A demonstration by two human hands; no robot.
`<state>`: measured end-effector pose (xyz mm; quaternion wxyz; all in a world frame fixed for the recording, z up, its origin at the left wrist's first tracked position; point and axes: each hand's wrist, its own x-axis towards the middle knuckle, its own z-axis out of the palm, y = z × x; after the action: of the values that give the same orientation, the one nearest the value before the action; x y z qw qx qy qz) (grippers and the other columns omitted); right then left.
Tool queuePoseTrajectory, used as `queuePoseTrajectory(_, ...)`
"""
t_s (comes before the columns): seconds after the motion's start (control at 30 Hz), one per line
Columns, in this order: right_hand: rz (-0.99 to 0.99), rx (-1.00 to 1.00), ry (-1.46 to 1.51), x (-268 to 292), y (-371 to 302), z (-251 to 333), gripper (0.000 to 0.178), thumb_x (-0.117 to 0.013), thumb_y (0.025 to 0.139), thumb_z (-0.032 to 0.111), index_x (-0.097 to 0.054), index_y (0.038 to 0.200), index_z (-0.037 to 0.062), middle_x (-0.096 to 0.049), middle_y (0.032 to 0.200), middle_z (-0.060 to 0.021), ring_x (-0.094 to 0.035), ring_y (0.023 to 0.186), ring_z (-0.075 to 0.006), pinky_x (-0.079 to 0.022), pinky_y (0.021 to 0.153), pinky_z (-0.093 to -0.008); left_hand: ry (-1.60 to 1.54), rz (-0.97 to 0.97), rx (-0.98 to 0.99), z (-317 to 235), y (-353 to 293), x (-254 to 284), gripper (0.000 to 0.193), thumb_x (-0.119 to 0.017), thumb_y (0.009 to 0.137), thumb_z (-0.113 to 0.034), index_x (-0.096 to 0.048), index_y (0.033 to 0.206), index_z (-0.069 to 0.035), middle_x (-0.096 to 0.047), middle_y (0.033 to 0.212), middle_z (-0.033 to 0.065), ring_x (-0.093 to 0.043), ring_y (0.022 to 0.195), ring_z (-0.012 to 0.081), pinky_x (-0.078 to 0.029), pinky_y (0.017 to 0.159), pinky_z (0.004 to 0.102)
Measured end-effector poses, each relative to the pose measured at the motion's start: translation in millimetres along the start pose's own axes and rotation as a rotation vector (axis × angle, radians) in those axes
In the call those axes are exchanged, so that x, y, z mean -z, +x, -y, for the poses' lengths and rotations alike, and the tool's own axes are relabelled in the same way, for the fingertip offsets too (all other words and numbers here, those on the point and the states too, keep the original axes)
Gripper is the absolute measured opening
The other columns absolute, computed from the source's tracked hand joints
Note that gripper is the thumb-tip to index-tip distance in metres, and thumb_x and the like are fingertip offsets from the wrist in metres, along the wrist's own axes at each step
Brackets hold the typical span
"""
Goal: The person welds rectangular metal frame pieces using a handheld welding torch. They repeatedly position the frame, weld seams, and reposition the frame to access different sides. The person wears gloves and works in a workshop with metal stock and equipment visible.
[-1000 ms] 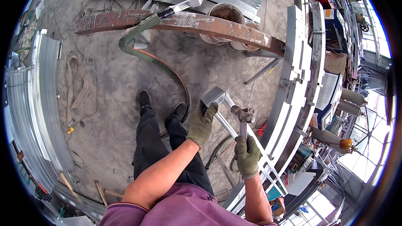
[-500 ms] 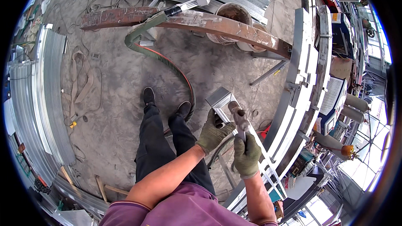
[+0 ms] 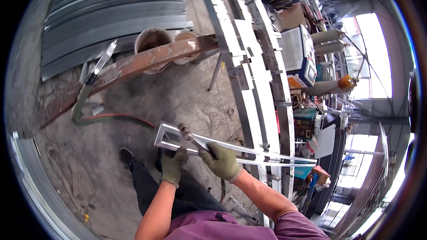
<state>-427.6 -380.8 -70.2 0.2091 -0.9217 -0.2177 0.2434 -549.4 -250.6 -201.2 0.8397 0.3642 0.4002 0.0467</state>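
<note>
My left hand point(image 3: 174, 165), in an olive-green work glove, is closed on the lower edge of a long, narrow silvery metal frame point(image 3: 159, 135) near its boxed end. From there the frame's two slim bars stretch right, over the steel beams. My right hand point(image 3: 221, 162), gloved alike, is wrapped round the handle of a hammer point(image 3: 185, 132). The hammer's rounded, worn head lies over the opening of the frame; whether it touches the metal cannot be told. Glove fingers partly hide the frame's lower edge and the hammer's handle.
Pale steel beams point(image 3: 242, 91) run along my right, with welding-type machines point(image 3: 297, 58) and gas cylinders point(image 3: 322, 88) beyond. A rusty beam point(image 3: 133, 66) crosses ahead, beside two buckets point(image 3: 153, 40). A green hose point(image 3: 109, 118) lies on the concrete floor. Ribbed metal sheets point(image 3: 118, 4) are stacked at far left.
My view has turned right. The frame has swung from slanting up-left to nearly level across the picture. Both hands have kept their holds on the frame and the hammer.
</note>
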Motion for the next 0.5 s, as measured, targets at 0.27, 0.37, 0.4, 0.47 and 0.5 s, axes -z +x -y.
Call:
queuePoseTrajectory(0.27,-0.333,-0.563,-0.236,84.8,8.9,-197.4,0.034,-0.064,0.103,0.038,-0.073,0.117,0.0088,-0.080,0.105,-0.0192,-0.077,0.098,-0.0412,-0.060,0.088,-0.0517,0.314,-0.040,0.151,-4.8,-35.5,76.8,0.070,-0.083,0.095,-0.023,-0.053,0.153,0.000,-0.066,0.131,0.0098,-0.063,0.116,0.0198,-0.052,0.100,0.0329)
queuePoseTrajectory(0.37,-0.192,-0.786,-0.322,113.4,48.3,-264.6,0.038,-0.059,0.101,0.032,-0.068,0.129,0.0075,-0.075,0.125,-0.0234,-0.072,0.117,-0.0443,-0.055,0.103,-0.0529,0.502,-0.201,0.183,-5.2,-50.1,122.5,0.063,-0.081,0.096,-0.020,-0.055,0.148,0.005,-0.069,0.125,0.0110,-0.064,0.114,0.0199,-0.052,0.099,0.0325)
queuePoseTrajectory(0.4,-0.164,-0.813,-0.363,122.1,66.9,-273.7,0.037,-0.061,0.098,0.030,-0.069,0.126,0.0074,-0.075,0.124,-0.0244,-0.072,0.117,-0.0446,-0.055,0.103,-0.0532,0.582,-0.275,0.203,-8.3,-54.7,135.2,0.057,-0.078,0.096,-0.016,-0.057,0.144,0.007,-0.069,0.124,0.0121,-0.064,0.114,0.0206,-0.051,0.101,0.0334)
queuePoseTrajectory(0.47,-0.198,-0.778,-0.413,125.8,97.5,-309.4,0.035,-0.058,0.095,0.025,-0.071,0.123,0.0074,-0.074,0.125,-0.0260,-0.072,0.118,-0.0451,-0.056,0.102,-0.0544,0.625,-0.338,0.235,3.5,-60.6,187.0,0.064,-0.079,0.096,-0.018,-0.053,0.148,0.008,-0.069,0.127,0.0132,-0.064,0.117,0.0207,-0.052,0.102,0.0345)
queuePoseTrajectory(0.5,-0.193,-0.735,-0.435,122.2,114.0,-325.1,0.036,-0.056,0.096,0.024,-0.071,0.125,0.0077,-0.075,0.126,-0.0248,-0.072,0.118,-0.0458,-0.057,0.102,-0.0544,0.645,-0.397,0.251,5.8,-67.9,209.5,0.067,-0.079,0.096,-0.019,-0.051,0.150,0.009,-0.069,0.128,0.0137,-0.064,0.118,0.0207,-0.052,0.103,0.0350)
